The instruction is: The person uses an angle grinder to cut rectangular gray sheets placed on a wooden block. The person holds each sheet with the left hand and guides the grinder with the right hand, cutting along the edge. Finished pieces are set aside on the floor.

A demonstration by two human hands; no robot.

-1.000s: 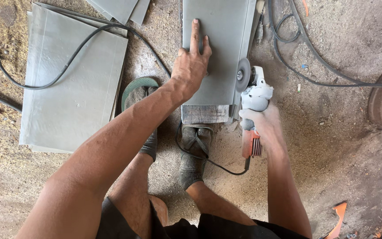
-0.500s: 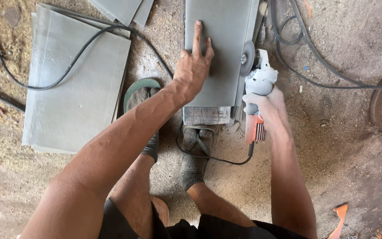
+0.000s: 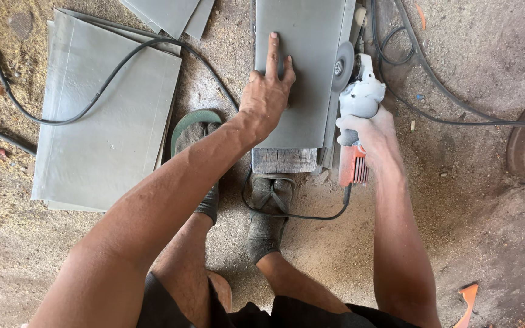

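Two hands: the left hand [image 3: 267, 97] at 12 o'clock lies flat on one grey panel [image 3: 302, 67], and the right hand [image 3: 369, 130] at 1 o'clock grips one angle grinder [image 3: 355, 109] carrying one disc [image 3: 342, 59]. One wooden block [image 3: 284, 160] shows under that panel; one stack of grey sheets [image 3: 107, 121] lies at 10 o'clock, with two more sheet corners [image 3: 168, 12] at 11 o'clock. Two socked feet [image 3: 267, 215], one green sandal [image 3: 194, 120], and several black cables [image 3: 420, 79], their exact number unclear.
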